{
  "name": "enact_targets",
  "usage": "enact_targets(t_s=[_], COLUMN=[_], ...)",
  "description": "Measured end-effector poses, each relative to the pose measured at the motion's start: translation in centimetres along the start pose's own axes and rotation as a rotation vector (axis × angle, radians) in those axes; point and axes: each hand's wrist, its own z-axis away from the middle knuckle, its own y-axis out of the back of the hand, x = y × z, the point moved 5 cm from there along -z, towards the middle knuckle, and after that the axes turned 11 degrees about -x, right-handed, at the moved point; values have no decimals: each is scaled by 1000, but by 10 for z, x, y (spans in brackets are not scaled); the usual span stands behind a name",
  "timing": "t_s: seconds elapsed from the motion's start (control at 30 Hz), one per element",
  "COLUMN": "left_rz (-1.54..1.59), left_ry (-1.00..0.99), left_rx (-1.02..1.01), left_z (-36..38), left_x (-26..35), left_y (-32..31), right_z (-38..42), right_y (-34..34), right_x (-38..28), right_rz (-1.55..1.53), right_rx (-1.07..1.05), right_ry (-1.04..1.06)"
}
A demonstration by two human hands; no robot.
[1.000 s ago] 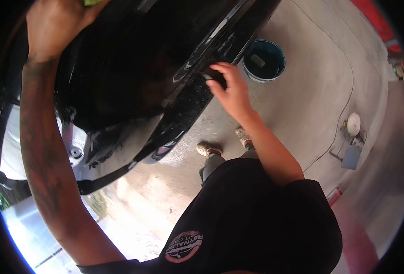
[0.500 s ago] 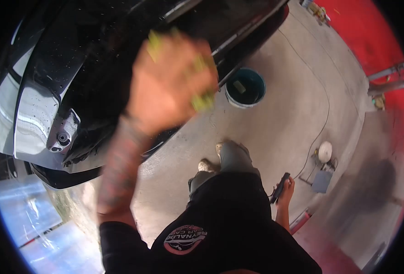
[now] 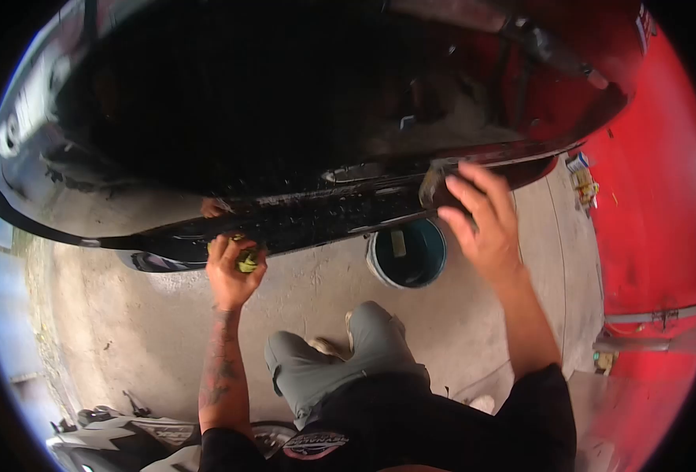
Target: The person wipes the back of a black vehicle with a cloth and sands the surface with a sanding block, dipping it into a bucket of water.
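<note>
My left hand (image 3: 231, 274), below a tattooed forearm, is closed around a crumpled yellow-green cloth (image 3: 247, 260) at the lower edge of a glossy black car bumper (image 3: 316, 223). Water drops and streaks speckle the bumper to the right of it. Farther right, my right hand (image 3: 485, 220) holds a dark brush (image 3: 434, 187) with pale bristles against the same bumper, thumb below and fingers above. Part of the brush is hidden behind the fingers.
A bucket (image 3: 374, 267) with dark liquid and a pale block inside stands on the concrete floor (image 3: 151, 330) under the bumper. At right is a red wall (image 3: 647, 236). Part of a motorcycle (image 3: 127, 436) shows at lower left. Small containers (image 3: 581, 175) stand by the wall.
My left hand has dropped from high over the car to the bumper's lower edge. My right hand has risen from beside my hip to the bumper. The view has turned along the car.
</note>
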Motion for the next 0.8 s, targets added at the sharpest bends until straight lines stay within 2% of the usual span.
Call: enact_targets(t_s=[0.1, 0.17, 0.27, 0.47, 0.63, 0.7, 0.8], left_rz=[-125, -167, -175, -247, -285, -303, -280], left_ry=[-121, -95, -114, -144, -222, -230, -225], left_rx=[155, 252, 417, 555, 747, 757, 756], left_z=[13, 20, 16, 20, 24, 25, 26], left_x=[-35, -65, -69, -69, -74, -75, -77], left_y=[-20, -34, -48, -53, -56, -59, -59], right_z=[-37, -40, -45, -37, -44, -46, -59], right_y=[-15, -31, -48, -54, -51, -50, -51], right_x=[-16, -33, -42, -45, -35, -35, -38], right_rz=[267, 440, 559, 593, 611, 607, 573], right_rx=[134, 208, 272, 399, 309, 261, 242], right_ry=[388, 536, 696, 693, 665, 637, 718])
